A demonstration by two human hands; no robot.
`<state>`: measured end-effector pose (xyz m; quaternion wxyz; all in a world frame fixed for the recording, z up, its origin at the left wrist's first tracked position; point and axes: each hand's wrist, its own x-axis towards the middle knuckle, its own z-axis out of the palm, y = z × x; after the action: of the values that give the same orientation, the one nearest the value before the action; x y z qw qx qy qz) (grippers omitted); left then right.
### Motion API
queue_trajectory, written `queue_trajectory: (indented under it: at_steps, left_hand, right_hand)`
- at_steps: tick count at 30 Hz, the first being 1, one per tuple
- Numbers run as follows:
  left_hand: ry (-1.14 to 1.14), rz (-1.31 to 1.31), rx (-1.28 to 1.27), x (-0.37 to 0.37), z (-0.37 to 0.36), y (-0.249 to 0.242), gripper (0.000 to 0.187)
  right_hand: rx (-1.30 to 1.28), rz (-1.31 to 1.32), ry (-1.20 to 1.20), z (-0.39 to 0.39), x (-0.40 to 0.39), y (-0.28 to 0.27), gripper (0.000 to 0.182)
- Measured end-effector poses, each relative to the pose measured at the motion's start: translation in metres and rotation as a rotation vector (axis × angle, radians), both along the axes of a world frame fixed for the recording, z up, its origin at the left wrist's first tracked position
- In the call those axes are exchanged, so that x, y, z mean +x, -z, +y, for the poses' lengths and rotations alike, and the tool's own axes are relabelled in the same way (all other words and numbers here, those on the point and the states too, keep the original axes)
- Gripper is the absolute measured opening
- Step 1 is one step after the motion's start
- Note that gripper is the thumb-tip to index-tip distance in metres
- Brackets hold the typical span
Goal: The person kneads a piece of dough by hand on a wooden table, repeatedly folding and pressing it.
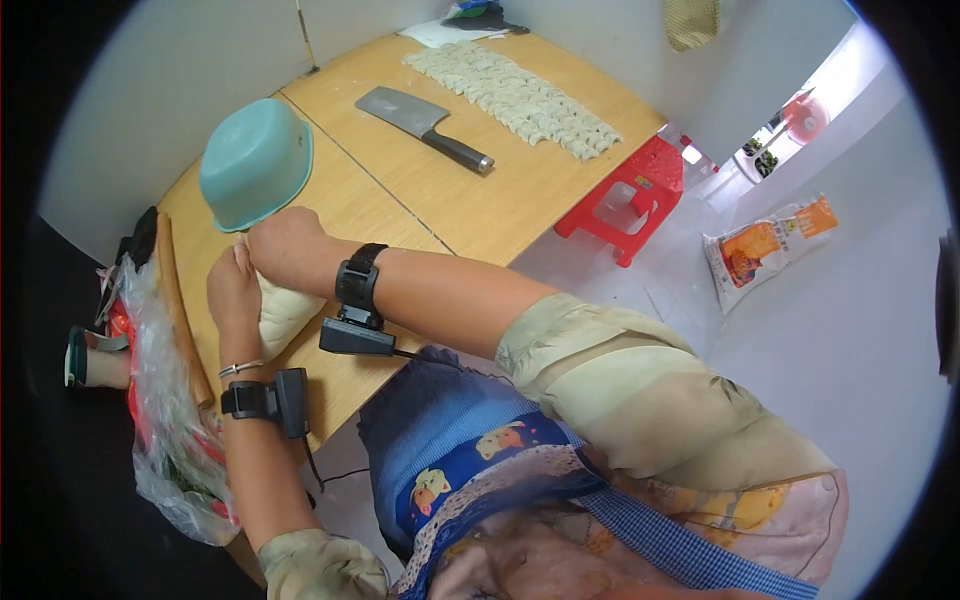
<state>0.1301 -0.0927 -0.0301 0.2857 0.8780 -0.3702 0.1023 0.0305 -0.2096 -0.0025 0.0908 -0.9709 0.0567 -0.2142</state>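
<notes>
A lump of pale dough [287,312] lies on the wooden table by its left edge, partly hidden under my hands. My left hand [233,292] is closed on the dough's left side, thumb uppermost. Bent down over the dough's far end, my right hand [287,248] is closed on it and touches my left hand. Its fingertips are out of sight. Just beyond both hands, a turquoise plastic basin [255,165] sits upside down on the table. To the left of my left hand lies a long wooden rolling pin [178,310].
A cleaver [405,112] with a black handle lies mid-table [350,205]. Rows of dumplings [515,95] cover the far right. Plastic bags [170,400] and a cup [100,360] are at left. A red stool [630,200] and a printed sack [770,250] stand at right.
</notes>
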Motion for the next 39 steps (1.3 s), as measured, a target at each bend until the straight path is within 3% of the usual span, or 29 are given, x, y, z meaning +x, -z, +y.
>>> queue_trajectory:
  at_steps: [2,5,10,15,17,18,19,23,24,26,28,32,34,39]
  left_hand:
    - [0.016,0.071,0.081,0.002,0.004,0.004,0.052]
    - [0.032,0.01,0.002,-0.019,0.012,0.009,0.052]
    - [0.117,0.031,-0.133,-0.072,0.03,-0.001,0.028]
    - [0.176,0.012,-0.239,-0.124,0.062,-0.009,0.02]
    - [0.302,-0.056,-0.371,-0.146,0.076,-0.01,0.032]
    - [0.301,-0.056,-0.372,-0.156,0.089,-0.008,0.032]
    - [0.34,-0.068,-0.343,-0.165,0.103,-0.007,0.043]
    - [0.357,-0.241,-0.254,-0.191,0.107,-0.026,0.076]
    - [0.334,-0.225,-0.103,-0.194,0.104,-0.037,0.083]
    - [0.346,-0.161,-0.082,-0.187,0.101,-0.031,0.08]
    - [0.357,-0.103,-0.061,-0.177,0.097,-0.027,0.078]
    - [0.288,-0.075,-0.068,-0.149,0.078,-0.022,0.067]
    - [0.22,-0.074,-0.095,-0.13,0.064,-0.022,0.052]
    - [0.118,0.078,0.039,-0.06,0.025,-0.024,0.036]
  right_hand:
    - [0.006,-0.027,-0.018,0.001,-0.009,0.002,0.022]
    - [0.015,-0.171,-0.023,0.007,-0.029,0.01,0.02]
    - [0.049,-0.369,-0.061,0.02,-0.069,0.018,0.02]
    - [0.04,-0.417,-0.199,0.028,-0.118,0.021,0.025]
    - [0.062,-0.467,-0.267,0.026,-0.146,0.017,0.034]
    - [0.052,-0.429,-0.368,0.023,-0.162,0.01,0.037]
    - [0.043,-0.391,-0.469,0.02,-0.174,0.009,0.041]
    - [0.136,-0.368,-0.483,0.021,-0.202,0.007,0.058]
    - [0.052,-0.357,-0.422,0.024,-0.203,-0.002,0.065]
    - [-0.029,-0.347,-0.365,0.027,-0.198,-0.001,0.073]
    - [0.078,-0.24,-0.326,0.029,-0.184,0.008,0.083]
    - [0.112,-0.15,-0.288,0.021,-0.153,0.009,0.08]
    - [0.28,-0.032,-0.197,0.015,-0.128,0.006,0.066]
    - [0.311,0.123,-0.068,-0.009,-0.054,0.001,0.044]
